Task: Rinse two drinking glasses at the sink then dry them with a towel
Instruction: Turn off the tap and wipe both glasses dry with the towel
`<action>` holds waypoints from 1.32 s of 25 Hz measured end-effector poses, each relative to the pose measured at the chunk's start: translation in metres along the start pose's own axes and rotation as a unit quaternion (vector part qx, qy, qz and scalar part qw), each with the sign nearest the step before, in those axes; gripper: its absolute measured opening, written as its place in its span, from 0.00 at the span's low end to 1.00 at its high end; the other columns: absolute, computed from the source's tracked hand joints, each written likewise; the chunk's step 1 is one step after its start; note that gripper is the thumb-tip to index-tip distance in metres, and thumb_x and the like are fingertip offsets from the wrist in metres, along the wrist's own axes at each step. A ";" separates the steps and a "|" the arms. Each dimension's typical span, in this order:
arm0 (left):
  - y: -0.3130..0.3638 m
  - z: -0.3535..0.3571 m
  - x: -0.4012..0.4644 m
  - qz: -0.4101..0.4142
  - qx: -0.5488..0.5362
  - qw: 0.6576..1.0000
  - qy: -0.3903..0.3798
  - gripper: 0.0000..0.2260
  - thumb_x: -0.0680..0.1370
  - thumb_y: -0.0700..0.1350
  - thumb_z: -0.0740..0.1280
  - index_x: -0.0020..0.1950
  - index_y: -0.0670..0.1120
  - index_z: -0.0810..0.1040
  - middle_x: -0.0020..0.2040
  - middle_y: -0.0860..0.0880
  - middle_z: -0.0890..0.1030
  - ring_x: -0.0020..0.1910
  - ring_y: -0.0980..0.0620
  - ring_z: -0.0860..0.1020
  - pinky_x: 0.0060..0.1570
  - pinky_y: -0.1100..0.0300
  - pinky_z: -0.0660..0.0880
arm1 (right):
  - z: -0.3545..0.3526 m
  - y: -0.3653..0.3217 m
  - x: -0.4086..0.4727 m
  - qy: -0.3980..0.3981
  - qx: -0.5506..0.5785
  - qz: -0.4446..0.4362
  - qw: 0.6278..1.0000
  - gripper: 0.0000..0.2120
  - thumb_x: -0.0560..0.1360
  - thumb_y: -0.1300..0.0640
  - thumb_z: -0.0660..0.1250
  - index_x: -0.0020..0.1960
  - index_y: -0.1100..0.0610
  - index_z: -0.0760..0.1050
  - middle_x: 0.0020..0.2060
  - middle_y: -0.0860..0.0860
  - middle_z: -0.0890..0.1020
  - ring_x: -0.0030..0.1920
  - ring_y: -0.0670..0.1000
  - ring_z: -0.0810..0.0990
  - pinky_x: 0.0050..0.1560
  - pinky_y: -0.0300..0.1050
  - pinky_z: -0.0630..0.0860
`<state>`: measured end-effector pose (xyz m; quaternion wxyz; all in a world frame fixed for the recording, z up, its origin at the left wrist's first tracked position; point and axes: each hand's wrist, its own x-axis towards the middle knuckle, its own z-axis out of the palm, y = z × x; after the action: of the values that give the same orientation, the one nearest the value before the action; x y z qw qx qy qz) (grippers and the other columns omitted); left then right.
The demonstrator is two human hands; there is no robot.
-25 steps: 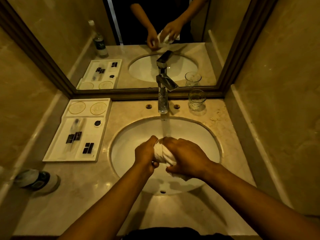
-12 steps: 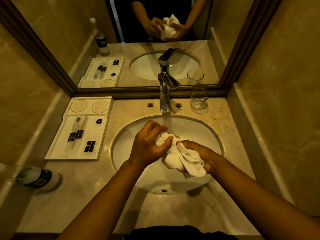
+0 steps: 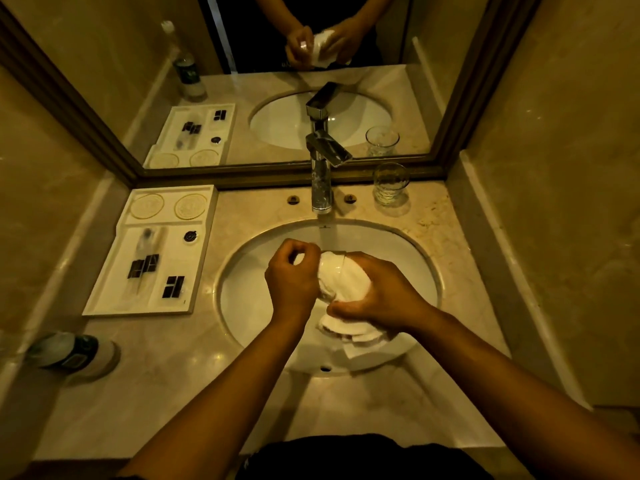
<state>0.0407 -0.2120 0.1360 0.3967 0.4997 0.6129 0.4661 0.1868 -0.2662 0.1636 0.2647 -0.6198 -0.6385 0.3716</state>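
Drying a glass over the basin

Holding both hands above the round white sink (image 3: 249, 292), a person works a soft white towel (image 3: 337, 278) around a clear glass (image 3: 329, 289). Right hand (image 3: 381, 292) curled over the bunched cloth, fingers closed on towel and glass together; loose folds hang below the palm. Left hand (image 3: 294, 275) beside it, fingers bent inward at the glass's other side, touching the cloth; how firmly it grips, I cannot tell. Glass mostly hidden, only a shiny curved edge visible.

Second glass (image 3: 390, 183) stands upright on the pale, mottled stone counter (image 3: 173, 375), right of the square chrome tap (image 3: 323, 174), close to the mirror (image 3: 311, 81). White rectangular tray (image 3: 104, 306) at left, with two round embossed discs and small dark packets. Plastic bottle (image 3: 74, 353) near the counter's left edge
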 end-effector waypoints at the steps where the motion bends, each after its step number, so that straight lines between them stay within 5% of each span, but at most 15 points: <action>1: -0.002 0.003 0.001 -0.078 -0.006 0.997 0.001 0.06 0.76 0.44 0.68 0.39 0.46 0.78 0.37 0.47 0.80 0.37 0.46 0.77 0.31 0.56 0.74 | 0.003 0.000 0.000 0.008 -0.076 -0.030 0.997 0.39 0.64 0.43 0.79 0.71 0.45 0.68 0.64 0.44 0.78 0.60 0.47 0.77 0.58 0.40 0.74; 4: -0.005 0.001 0.003 -0.341 -0.076 0.937 -0.006 0.08 0.73 0.43 0.66 0.34 0.44 0.73 0.30 0.43 0.72 0.26 0.47 0.68 0.23 0.63 0.62 | 0.007 0.005 -0.001 -0.001 -0.268 -0.130 0.955 0.37 0.65 0.42 0.75 0.71 0.46 0.67 0.62 0.46 0.79 0.56 0.51 0.78 0.54 0.43 0.75; 7: -0.003 -0.005 0.005 -0.383 -0.036 0.918 -0.098 0.07 0.74 0.43 0.65 0.37 0.44 0.74 0.29 0.44 0.71 0.24 0.49 0.65 0.24 0.64 0.60 | 0.010 0.009 -0.008 -0.012 -0.230 -0.095 0.969 0.37 0.65 0.41 0.75 0.71 0.44 0.67 0.63 0.44 0.79 0.57 0.49 0.78 0.55 0.42 0.76; 10: 0.005 -0.012 0.006 -0.208 0.041 0.964 -0.163 0.10 0.78 0.51 0.67 0.45 0.45 0.79 0.41 0.43 0.81 0.33 0.44 0.79 0.25 0.58 0.73 | 0.005 0.003 -0.006 0.004 -0.010 0.042 0.999 0.32 0.63 0.47 0.80 0.65 0.45 0.75 0.56 0.41 0.82 0.55 0.45 0.80 0.55 0.40 0.76; 12: 0.005 -0.023 0.003 0.058 0.097 0.978 -0.176 0.09 0.79 0.52 0.68 0.49 0.48 0.83 0.49 0.47 0.82 0.46 0.48 0.82 0.37 0.63 0.79 | -0.004 0.014 -0.004 -0.072 0.188 0.100 0.974 0.15 0.70 0.54 0.76 0.56 0.50 0.80 0.46 0.44 0.86 0.50 0.45 0.83 0.52 0.40 0.78; 15: 0.004 -0.037 0.005 0.423 0.180 0.868 -0.185 0.16 0.76 0.53 0.70 0.57 0.44 0.85 0.51 0.45 0.80 0.49 0.52 0.78 0.45 0.66 0.75 | -0.005 0.014 0.000 -0.141 0.321 0.249 0.903 0.07 0.74 0.59 0.72 0.50 0.49 0.79 0.43 0.47 0.82 0.46 0.38 0.79 0.55 0.41 0.75; 17: 0.007 -0.037 0.009 0.459 0.189 0.856 -0.143 0.16 0.75 0.52 0.71 0.54 0.42 0.85 0.47 0.42 0.81 0.45 0.50 0.79 0.42 0.63 0.76 | -0.006 0.007 0.004 -0.143 0.321 0.249 0.902 0.11 0.74 0.57 0.71 0.47 0.43 0.72 0.42 0.40 0.76 0.40 0.29 0.78 0.47 0.33 0.74; 19: 0.006 -0.035 0.008 0.433 0.153 0.884 -0.087 0.15 0.75 0.51 0.70 0.51 0.40 0.85 0.45 0.42 0.81 0.43 0.48 0.79 0.42 0.62 0.76 | -0.014 -0.005 -0.003 -0.134 0.355 0.141 0.914 0.08 0.77 0.57 0.68 0.51 0.45 0.74 0.45 0.44 0.81 0.43 0.38 0.83 0.43 0.33 0.78; 22: 0.000 -0.029 0.000 0.366 0.129 0.921 -0.029 0.15 0.75 0.51 0.68 0.48 0.40 0.85 0.45 0.44 0.81 0.43 0.52 0.78 0.44 0.68 0.73 | -0.023 -0.011 -0.003 -0.134 0.259 0.079 0.953 0.19 0.71 0.54 0.76 0.58 0.43 0.75 0.53 0.44 0.83 0.53 0.47 0.82 0.49 0.37 0.79; 26: -0.002 -0.013 -0.002 0.077 -0.006 0.997 0.017 0.09 0.76 0.47 0.67 0.44 0.44 0.84 0.41 0.47 0.84 0.42 0.51 0.81 0.43 0.54 0.79 | -0.017 -0.015 0.003 -0.062 -0.012 -0.022 0.998 0.37 0.63 0.46 0.80 0.69 0.44 0.70 0.60 0.41 0.79 0.56 0.41 0.76 0.55 0.35 0.74; 30: -0.008 -0.006 0.003 -0.151 -0.042 0.988 -0.013 0.10 0.73 0.45 0.67 0.32 0.46 0.77 0.29 0.48 0.75 0.31 0.45 0.72 0.28 0.57 0.67 | -0.005 -0.009 0.007 -0.039 -0.158 -0.069 0.984 0.40 0.63 0.42 0.78 0.71 0.44 0.68 0.64 0.43 0.78 0.59 0.47 0.77 0.58 0.42 0.75; 33: -0.015 -0.009 0.006 -0.350 -0.036 0.934 -0.067 0.08 0.73 0.45 0.65 0.35 0.44 0.75 0.29 0.44 0.72 0.26 0.46 0.68 0.24 0.64 0.61 | -0.003 -0.005 0.007 -0.059 -0.307 -0.165 0.936 0.36 0.64 0.46 0.77 0.69 0.44 0.68 0.60 0.45 0.80 0.55 0.51 0.80 0.52 0.44 0.77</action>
<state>0.0277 -0.2087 0.1238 0.5920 0.2693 0.7041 0.2850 0.1859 -0.2587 0.1686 0.0815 -0.5335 -0.8293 0.1447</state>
